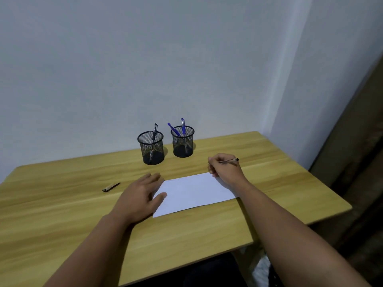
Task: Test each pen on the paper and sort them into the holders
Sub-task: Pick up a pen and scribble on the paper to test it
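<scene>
A white sheet of paper (194, 192) lies on the wooden table (62, 214). My left hand (142, 195) rests flat on the paper's left edge, fingers spread. My right hand (224, 169) is at the paper's far right corner, gripping a thin black-tipped pen (230, 161) in a writing hold. Two black mesh holders stand at the back: the left holder (151, 148) has one black pen (154, 134), the right holder (182, 141) has two blue pens (178, 129). A pen cap (111, 187) lies on the table left of my left hand.
A pale wall rises right behind the holders. The table's right edge (331, 183) drops off beside a dark panel, and its near edge lies just below my forearms.
</scene>
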Motion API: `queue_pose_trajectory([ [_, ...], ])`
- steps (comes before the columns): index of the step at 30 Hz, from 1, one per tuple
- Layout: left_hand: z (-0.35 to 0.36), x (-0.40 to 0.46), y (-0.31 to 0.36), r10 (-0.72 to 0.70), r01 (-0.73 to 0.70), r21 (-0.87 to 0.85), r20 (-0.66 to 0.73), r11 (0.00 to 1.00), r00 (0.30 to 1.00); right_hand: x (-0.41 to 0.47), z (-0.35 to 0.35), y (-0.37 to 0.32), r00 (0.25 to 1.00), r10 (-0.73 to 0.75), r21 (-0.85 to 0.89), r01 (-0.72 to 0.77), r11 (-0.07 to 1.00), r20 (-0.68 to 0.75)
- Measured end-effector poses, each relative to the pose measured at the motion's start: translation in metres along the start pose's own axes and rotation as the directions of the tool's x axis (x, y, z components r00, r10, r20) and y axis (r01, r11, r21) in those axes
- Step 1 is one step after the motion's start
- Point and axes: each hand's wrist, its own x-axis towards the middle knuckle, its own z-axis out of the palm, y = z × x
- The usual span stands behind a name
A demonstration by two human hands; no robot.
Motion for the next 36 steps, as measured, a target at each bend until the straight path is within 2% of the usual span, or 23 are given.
queue_pose_trajectory([
  [5, 0.009, -0.002, -0.006, -0.013, 0.013, -0.004, -0.024, 1.0, 1.0, 0.004, -0.005, 0.015, 0.997, -0.064, -0.008, 0.065, 0.998, 0.035],
  [10, 0.012, -0.003, -0.008, -0.016, 0.016, 0.001, -0.03, 1.0, 0.999, 0.004, -0.008, 0.022, 0.999, -0.046, -0.061, 0.048, 0.997, 0.025],
  [25, 0.009, -0.002, -0.004, -0.041, 0.041, 0.011, -0.015, 0.999, 0.999, 0.006, -0.005, 0.024, 0.99, -0.131, -0.235, 0.137, 0.962, 0.041],
  [30, 0.009, -0.003, -0.004, -0.036, 0.037, 0.019, -0.013, 0.999, 0.999, 0.006, -0.006, 0.026, 0.99, -0.134, -0.188, 0.14, 0.972, 0.045],
  [36, 0.009, -0.004, -0.005, -0.045, 0.045, 0.022, -0.011, 0.999, 0.999, 0.007, -0.007, 0.028, 0.989, -0.149, -0.213, 0.151, 0.965, 0.025],
])
